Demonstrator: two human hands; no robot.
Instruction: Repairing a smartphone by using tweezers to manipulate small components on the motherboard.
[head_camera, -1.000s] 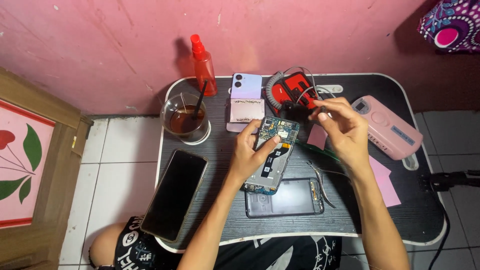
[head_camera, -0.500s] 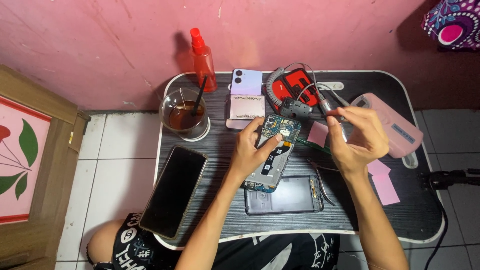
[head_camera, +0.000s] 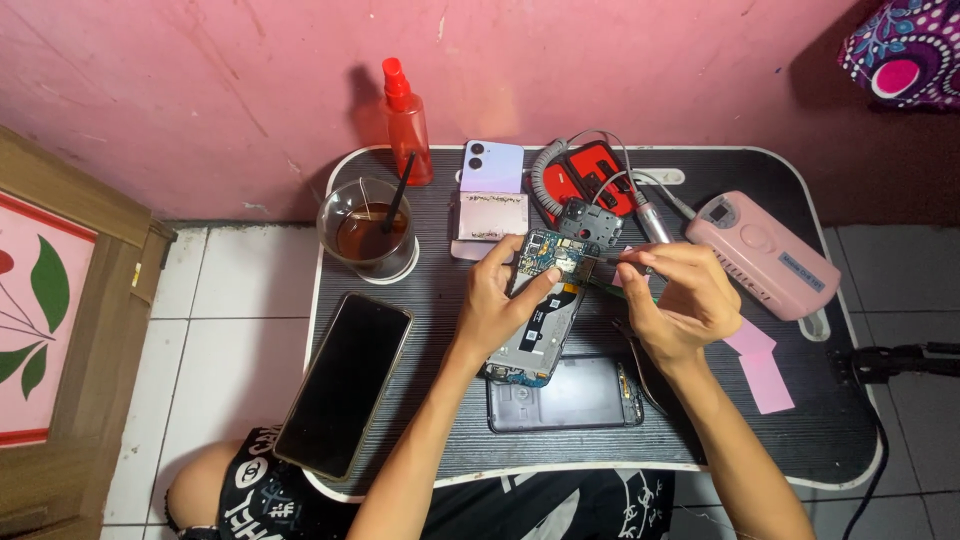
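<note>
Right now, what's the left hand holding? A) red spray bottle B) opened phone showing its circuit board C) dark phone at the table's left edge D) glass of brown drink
B: the left hand grips the opened phone, board exposed, while the right hand brings a thin tool to its top.

On the counter (head_camera: 800, 440), the opened phone (head_camera: 538, 310) lies mid-counter, its back cover (head_camera: 560, 395) in front. A glass (head_camera: 367, 235) stands left, a spray bottle (head_camera: 406, 125) behind it.
</note>
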